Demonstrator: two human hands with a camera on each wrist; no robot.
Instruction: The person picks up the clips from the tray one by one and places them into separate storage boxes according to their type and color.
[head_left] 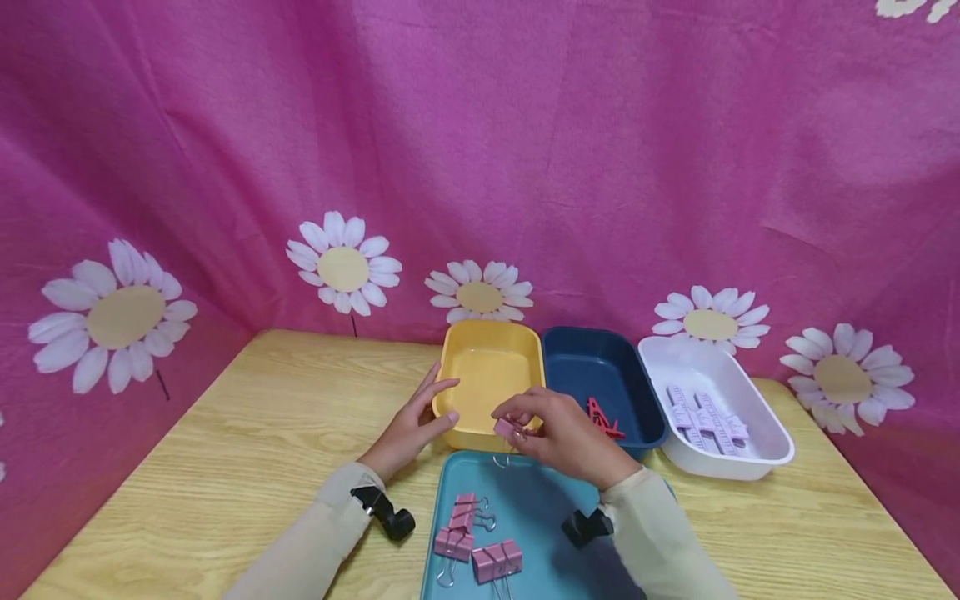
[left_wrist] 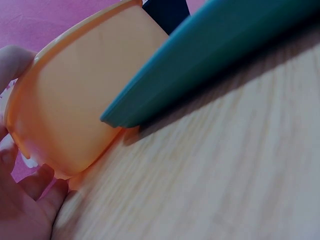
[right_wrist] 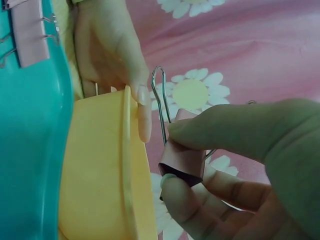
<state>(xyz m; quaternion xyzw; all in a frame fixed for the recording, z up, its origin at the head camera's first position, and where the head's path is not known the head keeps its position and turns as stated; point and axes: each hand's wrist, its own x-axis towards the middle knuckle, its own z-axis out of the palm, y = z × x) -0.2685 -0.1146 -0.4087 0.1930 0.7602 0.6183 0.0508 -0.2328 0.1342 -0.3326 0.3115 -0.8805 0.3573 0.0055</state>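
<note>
My right hand (head_left: pixel 566 429) pinches a pink binder clip (right_wrist: pixel 185 155) between thumb and fingers, just above the near end of the yellow bin (head_left: pixel 491 442). The clip's wire handles stick out, one of them pointing up in the right wrist view. With thumb and forefinger over the rim and other fingers along the outside, my left hand (head_left: pixel 408 429) holds the yellow bin's left side. In front of the bin, several more pink binder clips (head_left: pixel 497 562) lie on the teal tray (head_left: pixel 540 500).
Right of the yellow bin stands a dark blue bin (head_left: pixel 592 367) with red clothespins (head_left: pixel 600 417) in it. Beside that, a white bin (head_left: pixel 757 467) contains lilac striped pieces (head_left: pixel 705 421). A pink curtain with daisies (head_left: pixel 525 167) hangs behind the wooden table (head_left: pixel 330 392).
</note>
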